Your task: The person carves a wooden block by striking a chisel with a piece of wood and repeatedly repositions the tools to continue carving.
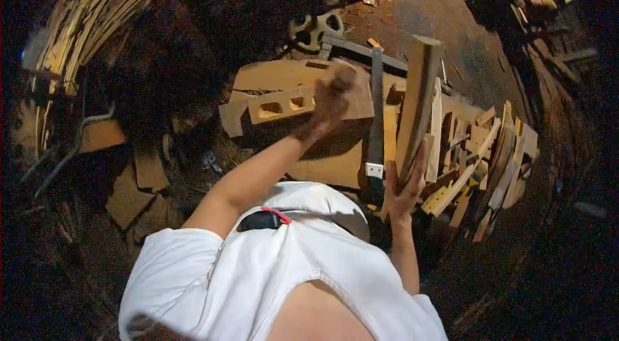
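My right hand point(406, 192) is wrapped round the lower end of a thick wooden piece point(418, 105), which points away from me. Motion blurs my left hand point(332, 99) over the far right part of a pale wooden block point(280, 105) with square holes; its fingers are smeared, and whether it holds anything cannot be made out. Between the hands lies a long dark metal bar point(375, 109) with a white label point(374, 170) at its near end.
Many wood offcuts point(467, 173) are piled at the right. Long thin strips point(77, 38) stand at the upper left. A dark wheel-like metal part point(316, 31) sits beyond the work surface point(335, 163). Flat boards point(132, 196) lie at the lower left.
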The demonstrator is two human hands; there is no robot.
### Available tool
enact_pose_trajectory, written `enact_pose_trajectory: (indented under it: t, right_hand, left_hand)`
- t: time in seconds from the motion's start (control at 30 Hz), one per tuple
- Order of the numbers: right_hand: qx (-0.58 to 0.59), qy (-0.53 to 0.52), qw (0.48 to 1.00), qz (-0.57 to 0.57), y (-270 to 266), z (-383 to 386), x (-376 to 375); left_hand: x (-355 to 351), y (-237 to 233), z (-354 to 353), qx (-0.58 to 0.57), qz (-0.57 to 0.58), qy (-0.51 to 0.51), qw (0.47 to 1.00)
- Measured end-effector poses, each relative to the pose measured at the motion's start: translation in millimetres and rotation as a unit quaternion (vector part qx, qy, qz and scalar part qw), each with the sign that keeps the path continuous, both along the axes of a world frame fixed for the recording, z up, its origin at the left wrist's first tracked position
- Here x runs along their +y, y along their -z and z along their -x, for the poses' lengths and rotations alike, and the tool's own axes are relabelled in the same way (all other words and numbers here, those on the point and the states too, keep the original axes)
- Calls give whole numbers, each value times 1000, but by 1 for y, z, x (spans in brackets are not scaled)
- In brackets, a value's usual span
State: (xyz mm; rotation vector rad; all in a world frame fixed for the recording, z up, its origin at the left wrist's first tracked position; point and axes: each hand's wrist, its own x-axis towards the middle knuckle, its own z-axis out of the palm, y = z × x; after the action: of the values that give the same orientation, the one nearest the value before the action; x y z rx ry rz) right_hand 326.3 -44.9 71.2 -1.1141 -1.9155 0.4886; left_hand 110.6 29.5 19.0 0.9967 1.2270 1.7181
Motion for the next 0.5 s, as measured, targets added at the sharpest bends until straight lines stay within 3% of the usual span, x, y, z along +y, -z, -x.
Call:
enact_pose_trajectory:
  t: [0.07,0.13,0.17,0.2,0.27,0.3,0.33,0.4,0.5]
  right_hand:
    - [18,7,1000,1,2,1,3]
    - [37,27,999,-1,3,1,1]
    - [39,34,999,1,4,1,0]
    - [79,28,996,36,6,0,-1]
    - [119,28,990,71,8,-3,-5]
    - [123,29,987,98,8,-4,-5]
    - [125,30,984,124,8,-5,-4]
    - [104,35,990,92,9,-5,0]
    - [76,34,995,51,9,-2,3]
  left_hand:
    - [7,-19,22,73,172,-151,971]
    - [13,-27,29,-124,237,-327,906]
    - [28,37,59,-203,145,-346,905]
    - [25,34,64,-201,148,-340,907]
    - [21,7,64,-195,154,-425,870]
    - [21,-32,55,-282,142,-435,843]
    - [19,-32,57,-283,143,-431,845]
    - [12,-34,67,-185,40,-276,942]
    - [16,-39,60,-141,5,-201,969]
